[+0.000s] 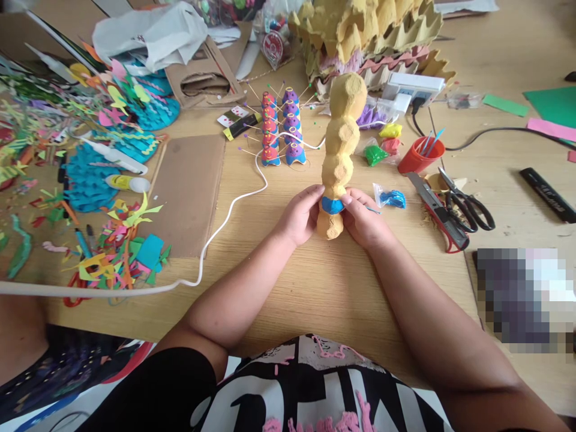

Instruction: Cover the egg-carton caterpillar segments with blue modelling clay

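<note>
A long yellow egg-carton strip (341, 150) stands upright between my hands, with a patch of blue clay (332, 206) on one of its lower bumps. My left hand (300, 215) grips the strip's left edge, fingers curled behind it. On the other side, my right hand (363, 217) closes on the right edge, its thumb at the blue patch; a thin blue tool tip (372, 210) shows beside it. A bag of blue clay (390, 198) lies to the right. Beyond the strip sit a red caterpillar (270, 129) and a purple caterpillar (292, 126) made of egg carton.
Scissors (468, 201) and a red cutter (443, 216) lie right, near a red cup (420, 155). Egg trays (373, 36) pile up at the back. A white cable (234, 207) crosses the table past cardboard (186, 192) and paper scraps (130, 240).
</note>
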Demonstrator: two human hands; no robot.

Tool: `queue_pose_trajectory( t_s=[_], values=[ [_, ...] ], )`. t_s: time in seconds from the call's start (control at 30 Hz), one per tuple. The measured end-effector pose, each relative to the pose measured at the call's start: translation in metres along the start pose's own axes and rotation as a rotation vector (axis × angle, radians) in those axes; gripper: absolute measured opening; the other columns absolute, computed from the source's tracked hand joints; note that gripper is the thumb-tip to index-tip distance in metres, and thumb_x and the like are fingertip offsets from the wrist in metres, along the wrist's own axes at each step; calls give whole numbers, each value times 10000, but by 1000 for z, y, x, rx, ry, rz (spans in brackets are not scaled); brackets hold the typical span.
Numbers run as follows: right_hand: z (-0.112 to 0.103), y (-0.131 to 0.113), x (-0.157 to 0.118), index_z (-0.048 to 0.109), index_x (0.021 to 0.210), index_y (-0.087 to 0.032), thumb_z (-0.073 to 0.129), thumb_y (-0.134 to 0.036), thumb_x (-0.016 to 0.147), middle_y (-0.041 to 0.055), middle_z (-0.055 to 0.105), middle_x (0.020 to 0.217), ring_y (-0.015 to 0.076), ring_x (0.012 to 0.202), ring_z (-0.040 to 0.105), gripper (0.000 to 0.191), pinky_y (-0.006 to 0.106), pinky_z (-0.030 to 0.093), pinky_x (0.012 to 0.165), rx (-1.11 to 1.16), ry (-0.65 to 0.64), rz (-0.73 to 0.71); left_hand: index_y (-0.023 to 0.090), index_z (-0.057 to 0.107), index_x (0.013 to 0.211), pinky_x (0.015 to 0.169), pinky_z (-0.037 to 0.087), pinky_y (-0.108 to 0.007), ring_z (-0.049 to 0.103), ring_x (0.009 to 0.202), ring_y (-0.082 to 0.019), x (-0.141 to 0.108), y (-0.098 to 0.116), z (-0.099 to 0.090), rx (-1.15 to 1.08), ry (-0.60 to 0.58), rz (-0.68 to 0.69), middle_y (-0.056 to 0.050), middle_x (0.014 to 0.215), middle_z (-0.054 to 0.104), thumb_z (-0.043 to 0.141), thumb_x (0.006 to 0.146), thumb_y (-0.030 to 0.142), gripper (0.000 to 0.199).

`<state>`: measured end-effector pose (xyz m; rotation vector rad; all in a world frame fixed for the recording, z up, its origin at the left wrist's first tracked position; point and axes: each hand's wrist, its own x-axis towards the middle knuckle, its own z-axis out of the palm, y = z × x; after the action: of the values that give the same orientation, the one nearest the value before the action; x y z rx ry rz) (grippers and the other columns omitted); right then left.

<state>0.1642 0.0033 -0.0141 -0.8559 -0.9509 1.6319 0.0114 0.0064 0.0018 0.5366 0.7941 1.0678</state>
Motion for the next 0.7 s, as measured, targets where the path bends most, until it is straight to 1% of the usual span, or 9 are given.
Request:
queue_pose_trajectory(
  t_s=[0.1,0.2,0.33,0.43,0.5,0.57,0.63,0.7],
  values=[
    [0,1,0,639,733,-268,957,-779,704,-25,616,697,168,664,586,603,330,516,604,8,10,-2,213,736,888,780,631,-336,837,904,-246,0,-1,0,-1,10,10,-38,814,805,800,992,492,305],
    [1,0,0,660,772,-276,925,-816,711,-18,612,698,203,730,636,605,350,543,632,22,-1,-8,213,739,882,759,626,-332,830,872,-236,1,-1,1,2,10,16,-35,791,798,789,1003,538,350],
    [2,-2,-1,691,796,-268,963,-770,703,-12,658,742,212,784,685,578,346,559,650,11,-15,3,208,767,898,753,626,-322,799,802,-197,3,1,1,-26,6,18,-36,811,809,770,1015,591,401],
    [1,-2,-1,701,814,-271,948,-774,723,-9,666,741,225,804,707,568,360,584,677,10,-29,2,213,775,913,737,621,-326,795,797,-200,4,1,0,-11,9,21,-39,808,808,770,1010,620,418],
    [0,-2,-1,691,827,-275,934,-798,721,-14,654,731,222,787,700,586,363,585,677,0,-38,-7,217,768,911,724,610,-325,795,798,-202,4,0,0,13,13,56,-35,793,798,778,999,632,424],
    [-2,-1,-1,691,862,-276,946,-796,706,-25,658,748,199,751,672,600,352,573,675,-29,-37,-7,219,748,883,710,596,-317,777,768,-187,4,-2,0,33,11,118,-27,790,789,805,976,634,430],
    [-3,0,-2,699,924,-278,968,-768,697,-32,686,795,179,744,655,604,343,570,697,-61,-30,-4,220,714,841,696,580,-305,746,730,-168,4,-4,-1,55,11,192,-17,786,777,844,939,636,447],
    [-4,0,-3,696,977,-280,985,-734,699,-31,717,852,176,775,664,606,344,577,738,-78,-28,1,222,679,806,685,566,-293,722,712,-157,4,-6,-1,92,26,259,-6,767,753,872,907,650,481]
  ],
)
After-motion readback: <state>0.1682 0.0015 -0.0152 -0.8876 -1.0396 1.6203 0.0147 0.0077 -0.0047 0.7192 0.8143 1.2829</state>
